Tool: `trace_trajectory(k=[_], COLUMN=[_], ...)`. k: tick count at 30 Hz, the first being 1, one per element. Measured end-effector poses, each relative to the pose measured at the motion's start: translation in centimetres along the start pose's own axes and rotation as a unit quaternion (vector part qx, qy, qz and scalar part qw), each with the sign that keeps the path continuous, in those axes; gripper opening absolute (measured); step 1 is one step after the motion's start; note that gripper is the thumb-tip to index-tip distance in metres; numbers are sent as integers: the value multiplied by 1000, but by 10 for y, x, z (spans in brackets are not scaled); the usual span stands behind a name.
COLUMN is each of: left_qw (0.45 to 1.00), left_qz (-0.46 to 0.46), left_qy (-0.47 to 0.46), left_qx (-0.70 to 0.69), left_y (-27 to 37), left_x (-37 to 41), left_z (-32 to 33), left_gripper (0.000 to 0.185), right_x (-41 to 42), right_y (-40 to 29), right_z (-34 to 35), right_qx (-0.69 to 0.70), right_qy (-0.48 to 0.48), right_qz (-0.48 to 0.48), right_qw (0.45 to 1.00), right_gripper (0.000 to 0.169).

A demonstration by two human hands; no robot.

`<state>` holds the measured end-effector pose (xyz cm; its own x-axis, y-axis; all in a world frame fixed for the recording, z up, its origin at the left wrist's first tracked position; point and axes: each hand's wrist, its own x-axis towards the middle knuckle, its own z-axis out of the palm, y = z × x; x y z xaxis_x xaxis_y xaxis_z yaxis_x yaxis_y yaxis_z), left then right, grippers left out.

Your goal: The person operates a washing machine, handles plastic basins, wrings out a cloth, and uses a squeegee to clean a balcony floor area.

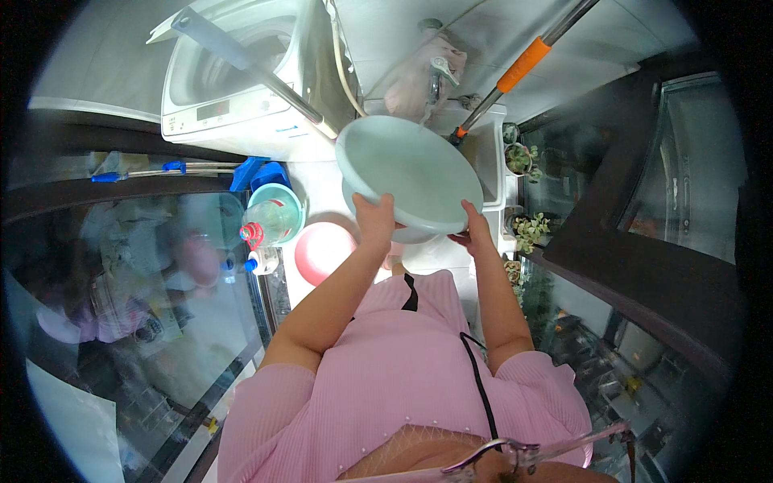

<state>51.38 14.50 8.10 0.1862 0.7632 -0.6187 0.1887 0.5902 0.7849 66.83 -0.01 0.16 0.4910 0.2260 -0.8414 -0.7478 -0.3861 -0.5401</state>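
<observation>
A pale green plastic basin is held up before me, tilted, its wide inside facing the camera. My left hand grips its near rim at the left, with the thumb on the rim. My right hand grips the rim at the lower right, fingers underneath. The fingers of both hands are partly hidden by the basin. Past its far rim, a metal tap is mounted on the wall above a white sink, with a pink cloth hanging behind the tap.
A top-loading washing machine stands at the upper left. Two metal poles slant beside the basin, one with an orange grip. On the left are a pink basin, a turquoise bucket and a clear plastic bottle. Potted succulents line the right.
</observation>
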Motion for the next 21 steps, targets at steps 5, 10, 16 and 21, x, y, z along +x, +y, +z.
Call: trace_trajectory(k=[5, 10, 16, 21], left_qw=[993, 989, 975, 978], left_qz=[-49, -81, -124, -125], left_qy=[-91, -108, -164, -152], left_qx=[-48, -67, -84, -74], left_y=[-4, -10, -29, -8], left_x=[-11, 8, 80, 101], left_z=[6, -11, 16, 64], left_gripper=[41, 39, 33, 35], right_x=[55, 48, 91, 114], right_y=[23, 13, 21, -21], right_z=[-41, -15, -11, -19], right_qx=[37, -62, 143, 125], right_qy=[-35, -34, 4, 15], right_qz=[-5, 75, 73, 45], right_qw=[999, 995, 987, 991], right_gripper=[33, 23, 23, 20])
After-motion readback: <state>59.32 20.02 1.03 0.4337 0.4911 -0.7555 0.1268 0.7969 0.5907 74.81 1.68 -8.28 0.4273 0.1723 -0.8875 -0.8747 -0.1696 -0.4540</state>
